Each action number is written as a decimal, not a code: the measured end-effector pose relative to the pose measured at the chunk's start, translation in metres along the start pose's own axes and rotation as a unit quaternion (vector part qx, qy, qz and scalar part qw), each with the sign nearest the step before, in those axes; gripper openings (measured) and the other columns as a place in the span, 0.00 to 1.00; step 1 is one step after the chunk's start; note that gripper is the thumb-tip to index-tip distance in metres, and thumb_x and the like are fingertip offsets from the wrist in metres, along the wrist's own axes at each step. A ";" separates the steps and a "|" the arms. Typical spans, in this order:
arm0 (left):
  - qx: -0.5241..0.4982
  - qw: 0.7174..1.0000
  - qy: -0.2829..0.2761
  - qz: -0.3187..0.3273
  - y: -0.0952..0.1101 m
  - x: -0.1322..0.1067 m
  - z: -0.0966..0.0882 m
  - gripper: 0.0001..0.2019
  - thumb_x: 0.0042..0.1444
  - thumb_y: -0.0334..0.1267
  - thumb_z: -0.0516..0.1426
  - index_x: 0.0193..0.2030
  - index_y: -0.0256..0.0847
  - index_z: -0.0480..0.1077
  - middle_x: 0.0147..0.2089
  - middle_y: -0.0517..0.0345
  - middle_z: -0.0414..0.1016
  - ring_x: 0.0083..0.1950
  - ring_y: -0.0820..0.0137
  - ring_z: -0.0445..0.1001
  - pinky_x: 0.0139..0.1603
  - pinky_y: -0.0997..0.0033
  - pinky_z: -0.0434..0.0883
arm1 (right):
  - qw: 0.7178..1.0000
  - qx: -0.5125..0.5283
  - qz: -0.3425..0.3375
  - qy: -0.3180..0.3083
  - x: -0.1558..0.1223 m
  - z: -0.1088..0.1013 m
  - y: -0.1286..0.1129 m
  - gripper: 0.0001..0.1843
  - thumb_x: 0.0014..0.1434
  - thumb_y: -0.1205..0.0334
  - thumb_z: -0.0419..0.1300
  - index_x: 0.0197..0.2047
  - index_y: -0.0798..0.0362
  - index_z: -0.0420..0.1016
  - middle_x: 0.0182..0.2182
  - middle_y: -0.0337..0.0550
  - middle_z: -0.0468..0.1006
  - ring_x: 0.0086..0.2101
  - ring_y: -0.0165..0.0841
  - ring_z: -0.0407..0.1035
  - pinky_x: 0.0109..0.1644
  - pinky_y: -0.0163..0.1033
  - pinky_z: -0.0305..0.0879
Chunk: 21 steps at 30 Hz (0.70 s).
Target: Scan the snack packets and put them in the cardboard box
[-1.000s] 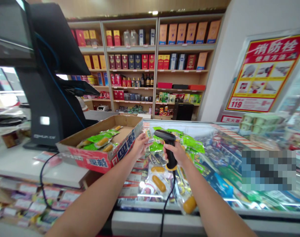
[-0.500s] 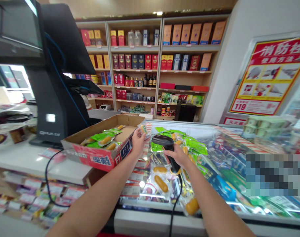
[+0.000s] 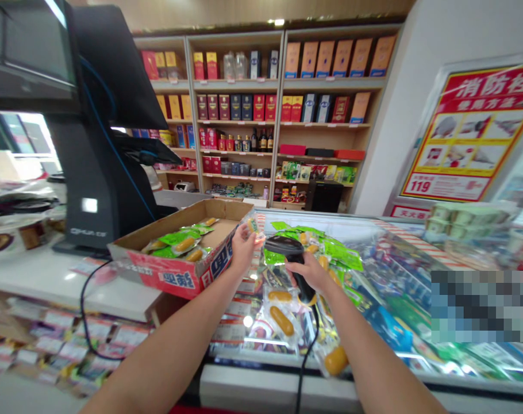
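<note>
The left hand (image 3: 244, 248) held one small packet (image 3: 253, 227) up near the far edge of a cardboard box (image 3: 179, 275); its fingers (image 3: 245, 233) were pressed together, pinching the packet's lower edge. The right hand (image 3: 307, 273) held one black barcode scanner (image 3: 289, 247), with its fingers (image 3: 293, 275) curled around the grip. The scanner's head lay just beside the packet, angled toward it but not touching it, and one black cable (image 3: 312, 339) ran down from the scanner's base.

The box sat on a white surface (image 3: 37, 282), tilted and overhanging the edge of a glass-topped freezer (image 3: 373, 368). At least five green-labelled packets (image 3: 184, 245) of orange-yellow sausages lay inside it, though the exact number was hard to tell. Three clear packets of sausages (image 3: 281, 320) lay on the freezer below the hands, with a loose spread of green-labelled packets (image 3: 341, 252) just beyond them.

One black checkout terminal (image 3: 102, 144) stood on the surface to the left. Wooden shelves (image 3: 235, 86) of boxed and bottled liquor filled the far wall, and one red-and-yellow fire hydrant poster (image 3: 470, 132) hung to the right.
</note>
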<state>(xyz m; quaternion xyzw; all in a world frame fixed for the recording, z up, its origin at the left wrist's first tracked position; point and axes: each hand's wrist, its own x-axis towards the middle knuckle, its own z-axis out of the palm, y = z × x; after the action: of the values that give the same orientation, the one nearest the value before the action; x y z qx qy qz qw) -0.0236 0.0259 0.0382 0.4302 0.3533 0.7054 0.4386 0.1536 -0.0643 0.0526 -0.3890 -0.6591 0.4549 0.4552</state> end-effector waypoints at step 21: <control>0.316 0.930 -0.018 0.189 0.111 0.010 -0.030 0.16 0.49 0.33 0.60 0.46 0.37 0.73 0.42 0.51 0.79 0.45 0.62 0.76 0.51 0.63 0.71 | 0.995 0.072 -0.006 0.065 0.026 0.020 -0.038 0.12 0.43 0.56 0.65 0.26 0.54 0.69 0.16 0.36 0.70 0.15 0.29 0.65 0.18 0.34 0.64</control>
<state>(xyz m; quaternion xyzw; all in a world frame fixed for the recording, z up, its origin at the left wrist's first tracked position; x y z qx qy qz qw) -0.0879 -0.0092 0.1268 0.6179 0.4622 0.6192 0.1453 0.1237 -0.0555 0.0922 -0.3806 -0.5958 0.4721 0.5267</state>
